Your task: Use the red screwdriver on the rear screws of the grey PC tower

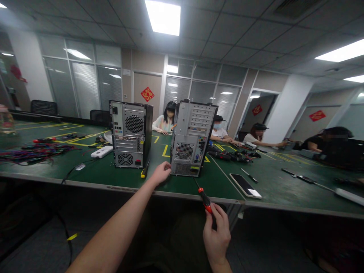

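Two computer cases stand upright on the green table (93, 172), their rear panels facing me. My left hand (162, 172) is at the lower left edge of the right computer case (186, 142), its fingers partly hidden at the case's side. In my right hand (217, 227) is a red and black screwdriver (205, 199), gripped by the end of its handle. Its shaft points up and away, with the tip near the bottom edge of the right case. The left computer case (127, 136) has a yellow and black screwdriver (144, 171) lying beside its lower right corner.
A phone (245, 185) lies right of the cases, near a thin tool (248, 175). Tangled wires (34, 153) and a white power strip (101, 151) are at left. Black cables (236, 155) lie behind the phone. Several people sit across the table.
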`<act>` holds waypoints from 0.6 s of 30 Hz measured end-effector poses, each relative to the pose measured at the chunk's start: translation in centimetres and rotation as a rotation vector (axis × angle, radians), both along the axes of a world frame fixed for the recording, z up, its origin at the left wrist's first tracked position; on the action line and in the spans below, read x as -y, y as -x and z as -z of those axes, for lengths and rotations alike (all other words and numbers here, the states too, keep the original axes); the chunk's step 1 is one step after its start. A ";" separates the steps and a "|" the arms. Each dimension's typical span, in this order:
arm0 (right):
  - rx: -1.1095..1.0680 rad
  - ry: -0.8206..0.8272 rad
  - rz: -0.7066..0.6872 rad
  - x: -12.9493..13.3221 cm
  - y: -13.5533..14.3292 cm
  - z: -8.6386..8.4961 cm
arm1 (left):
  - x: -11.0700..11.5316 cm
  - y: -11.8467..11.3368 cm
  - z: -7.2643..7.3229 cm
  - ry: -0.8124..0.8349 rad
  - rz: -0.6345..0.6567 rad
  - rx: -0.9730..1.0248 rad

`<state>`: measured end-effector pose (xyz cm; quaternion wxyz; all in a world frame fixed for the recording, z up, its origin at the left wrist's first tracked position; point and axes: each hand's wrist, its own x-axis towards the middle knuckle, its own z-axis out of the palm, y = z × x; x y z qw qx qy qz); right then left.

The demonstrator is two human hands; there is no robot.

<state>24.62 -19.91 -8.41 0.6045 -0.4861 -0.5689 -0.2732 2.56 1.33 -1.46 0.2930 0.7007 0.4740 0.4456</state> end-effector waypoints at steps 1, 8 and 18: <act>0.004 -0.004 0.003 0.0 0.0 0.0 | 0.0 0.0 0.0 -0.002 0.002 0.003; -0.008 0.016 -0.033 0.0 0.0 0.0 | -0.1 0.1 0.2 0.000 0.021 0.026; 0.002 0.026 -0.041 -0.1 -0.2 0.4 | -0.6 0.2 0.7 0.005 0.034 0.019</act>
